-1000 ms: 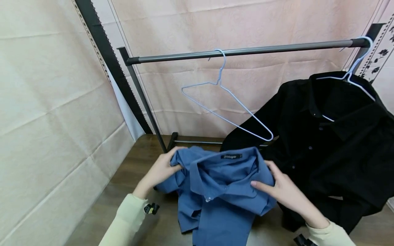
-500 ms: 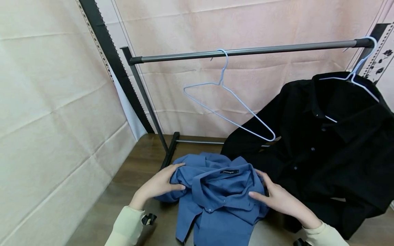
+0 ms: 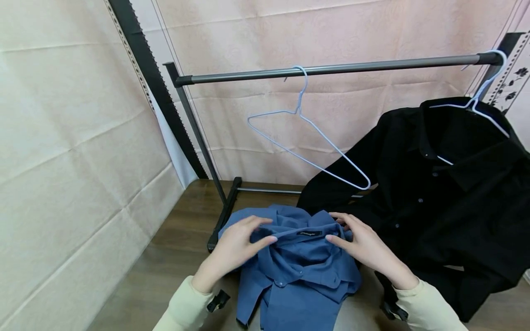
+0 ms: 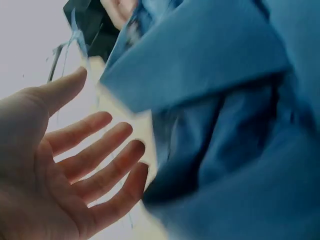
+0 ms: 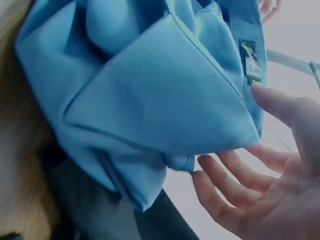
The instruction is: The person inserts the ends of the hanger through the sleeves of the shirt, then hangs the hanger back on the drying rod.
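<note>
Head: see blue shirt bunched on table, below bare hanger; note L hand & R hand at either side of collar, thumbs & fingers apart; can't tell if touching cloth; L wrist: see L hand spread wide, nothing gripped, just beside shirt; prob. best to pinch collar level w/ R side; R wrist: see R hand loose, thumb at label edge, fingers by collar tip; can't confirm contact; grip lightly, lift evenly, else risk twisting collar.
</note>
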Demonstrator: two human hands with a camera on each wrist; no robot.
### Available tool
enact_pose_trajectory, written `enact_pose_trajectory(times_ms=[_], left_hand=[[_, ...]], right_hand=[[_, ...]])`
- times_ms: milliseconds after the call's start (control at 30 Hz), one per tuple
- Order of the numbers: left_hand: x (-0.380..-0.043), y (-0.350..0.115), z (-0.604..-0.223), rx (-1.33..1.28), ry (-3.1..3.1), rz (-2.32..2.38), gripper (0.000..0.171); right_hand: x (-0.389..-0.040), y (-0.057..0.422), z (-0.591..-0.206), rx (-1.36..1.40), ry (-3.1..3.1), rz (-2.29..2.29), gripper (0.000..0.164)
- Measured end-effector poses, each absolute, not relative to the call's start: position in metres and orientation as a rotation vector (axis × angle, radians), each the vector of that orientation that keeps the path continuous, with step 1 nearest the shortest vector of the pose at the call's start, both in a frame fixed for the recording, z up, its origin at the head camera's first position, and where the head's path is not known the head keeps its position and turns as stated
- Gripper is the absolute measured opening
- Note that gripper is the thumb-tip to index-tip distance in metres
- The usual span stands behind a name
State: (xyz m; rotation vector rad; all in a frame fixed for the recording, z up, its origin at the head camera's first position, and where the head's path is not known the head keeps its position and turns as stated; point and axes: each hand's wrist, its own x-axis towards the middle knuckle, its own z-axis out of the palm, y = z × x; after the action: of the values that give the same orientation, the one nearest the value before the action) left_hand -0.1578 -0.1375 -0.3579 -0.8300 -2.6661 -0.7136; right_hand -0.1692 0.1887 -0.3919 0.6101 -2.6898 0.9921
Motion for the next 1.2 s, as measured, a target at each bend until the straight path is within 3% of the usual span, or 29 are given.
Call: enact_pose_trajectory(times_ms=[300, 567, 1200], left_hand=[[-0.156, -0.113, -0.385, -0.799, -2.704, -0.575, 0.036], [-0.161, -0.112, -0.385, -0.774, -2.641, -0.642, 0.017], [-0.169, -0.112, -0.329, -0.722, -2.326, -0.993, 0.021]], right_hand=[[-0.173, 0.171, -0.389, 0.62, -2.776, 0.862, 0.046], [-0.178, 0.163, -0.384, 0.665, -2.64, 0.855, 0.012], [-0.196, 0.122, -0.322, 0.644, -2.264, 0.93, 0.014]])
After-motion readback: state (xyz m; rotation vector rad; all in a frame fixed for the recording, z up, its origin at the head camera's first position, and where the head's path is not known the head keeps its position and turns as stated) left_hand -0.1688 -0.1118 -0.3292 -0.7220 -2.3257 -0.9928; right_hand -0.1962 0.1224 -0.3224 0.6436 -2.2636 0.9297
